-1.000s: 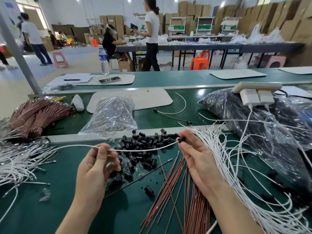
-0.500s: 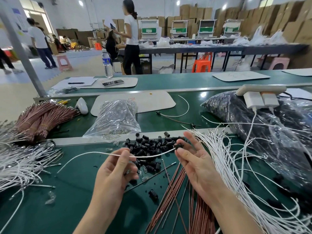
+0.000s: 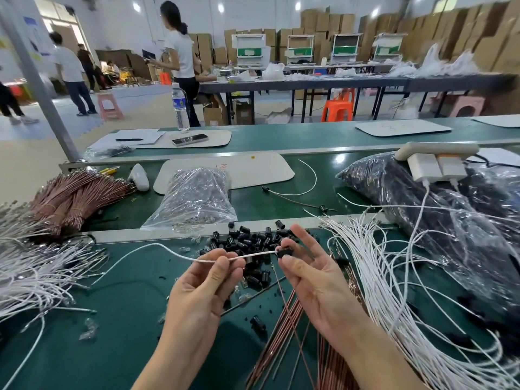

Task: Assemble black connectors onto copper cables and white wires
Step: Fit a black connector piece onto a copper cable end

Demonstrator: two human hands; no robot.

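Hands meet just above the green counter (image 3: 112,347), hemmed by a white bundle (image 3: 394,291) on the right and a second heap (image 3: 33,271) on the left. The left hand (image 3: 208,280) has its grip pinched on one white wire (image 3: 174,253). The right hand (image 3: 312,274) has its grip pinched on a black connector (image 3: 284,252) at that wire's end. Loose connectors (image 3: 247,240) pile just beyond, against the metal rail (image 3: 126,235), and copper cables (image 3: 284,333) lie under the right wrist. The widest green stretch shows near-left.
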